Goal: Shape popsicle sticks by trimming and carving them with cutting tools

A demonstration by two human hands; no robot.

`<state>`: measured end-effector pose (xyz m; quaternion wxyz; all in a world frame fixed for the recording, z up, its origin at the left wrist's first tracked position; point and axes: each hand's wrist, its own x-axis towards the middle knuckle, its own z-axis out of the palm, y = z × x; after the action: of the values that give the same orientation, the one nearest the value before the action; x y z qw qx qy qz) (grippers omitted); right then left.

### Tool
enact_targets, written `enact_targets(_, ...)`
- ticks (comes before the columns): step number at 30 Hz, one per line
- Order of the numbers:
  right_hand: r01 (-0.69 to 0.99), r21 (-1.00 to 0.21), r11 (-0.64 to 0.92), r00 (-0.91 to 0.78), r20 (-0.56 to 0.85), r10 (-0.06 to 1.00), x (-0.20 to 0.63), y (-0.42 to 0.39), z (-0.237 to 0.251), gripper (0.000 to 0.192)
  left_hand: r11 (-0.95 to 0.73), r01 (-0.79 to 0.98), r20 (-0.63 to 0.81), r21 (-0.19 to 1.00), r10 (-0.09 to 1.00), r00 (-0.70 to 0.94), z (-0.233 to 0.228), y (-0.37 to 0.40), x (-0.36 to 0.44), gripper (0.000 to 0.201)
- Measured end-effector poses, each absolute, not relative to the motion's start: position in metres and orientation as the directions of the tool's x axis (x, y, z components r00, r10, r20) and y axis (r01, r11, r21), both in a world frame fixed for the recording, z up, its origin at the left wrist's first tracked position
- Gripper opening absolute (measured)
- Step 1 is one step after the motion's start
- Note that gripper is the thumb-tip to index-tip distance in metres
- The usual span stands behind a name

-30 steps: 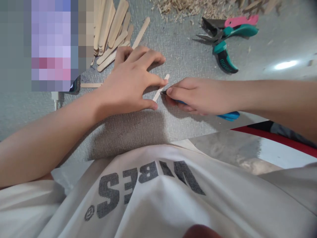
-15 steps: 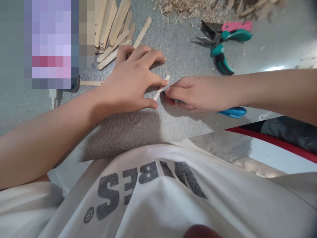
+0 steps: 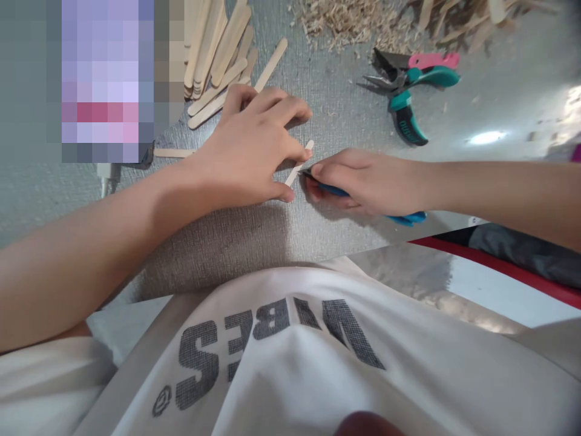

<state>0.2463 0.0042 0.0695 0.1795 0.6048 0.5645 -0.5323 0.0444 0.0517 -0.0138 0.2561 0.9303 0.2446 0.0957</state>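
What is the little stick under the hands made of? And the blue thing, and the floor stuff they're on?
The stick looks like pale, smooth, unpainted wood, like the heap of craft sticks nearby. The blue tool in the right hand seems to have a glossy plastic handle; its dark tip looks like metal, though it is mostly hidden. The grey mat looks woven or textured, perhaps vinyl.

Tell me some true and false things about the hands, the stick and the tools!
1. The left hand presses a wooden stick flat on the grey mat. True.
2. The right hand holds a red hammer. False: it holds a blue-handled knife.
3. The pliers lie untouched behind the hands. True.
4. The pile of sticks sits on the right. False: it lies at the upper left.
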Motion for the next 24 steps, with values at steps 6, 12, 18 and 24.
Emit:
enact_targets(6, 0.774, -0.478, -0.415, -0.298, -0.854, 0.427, 0.259, 0.004, 0.056, 0.04, -0.749, 0.419, 0.036, 0.514, 0.507, 0.861, -0.009, 0.051, 0.044, 0.044)
enact_targets(12, 0.836, -0.471, -0.282, -0.31, -0.829, 0.466, 0.253, 0.008, 0.058, 0.041, -0.725, 0.411, 0.041, 0.552, 0.516, 0.855, -0.007, 0.051, 0.042, 0.042)
enact_targets(18, 0.829, -0.483, -0.282, -0.314, -0.819, 0.48, 0.258, 0.008, 0.052, 0.043, -0.691, 0.462, -0.017, 0.556, 0.546, 0.838, 0.002, 0.047, 0.042, 0.043)
enact_targets(24, 0.84, -0.471, -0.27, -0.3, -0.817, 0.493, 0.256, 0.008, 0.053, 0.043, -0.702, 0.477, -0.053, 0.529, 0.534, 0.844, 0.003, 0.047, 0.046, 0.042)
